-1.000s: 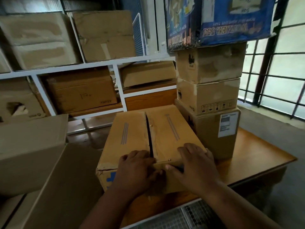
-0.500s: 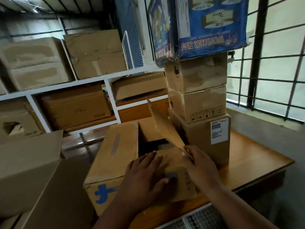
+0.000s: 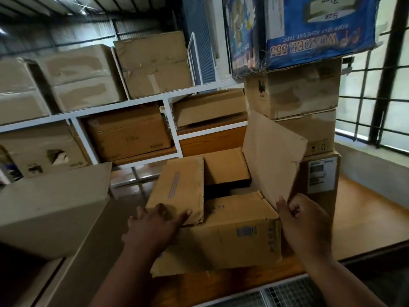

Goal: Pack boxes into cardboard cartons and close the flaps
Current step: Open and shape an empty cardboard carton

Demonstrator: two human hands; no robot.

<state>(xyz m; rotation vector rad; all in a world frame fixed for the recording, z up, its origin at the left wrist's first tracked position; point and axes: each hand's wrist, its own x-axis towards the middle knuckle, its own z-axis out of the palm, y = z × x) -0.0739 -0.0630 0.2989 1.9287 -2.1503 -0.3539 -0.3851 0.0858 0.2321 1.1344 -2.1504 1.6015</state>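
A brown cardboard carton stands on the wooden table in front of me. Its right top flap is lifted upright, and my right hand grips that flap's near edge with curled fingers. The left top flap lies flat over the carton, and my left hand rests on its near end with fingers spread. Between the flaps the inner flaps and a dark gap show; what lies inside is hidden.
A stack of cartons topped by a blue printed box stands close on the right, touching the raised flap. White shelves with more cartons fill the back. A large pale carton is at my left. A barred window is right.
The carton's top flaps were shut under both hands. My right hand has lifted the right flap upright, and my left hand has slid left onto the left flap.
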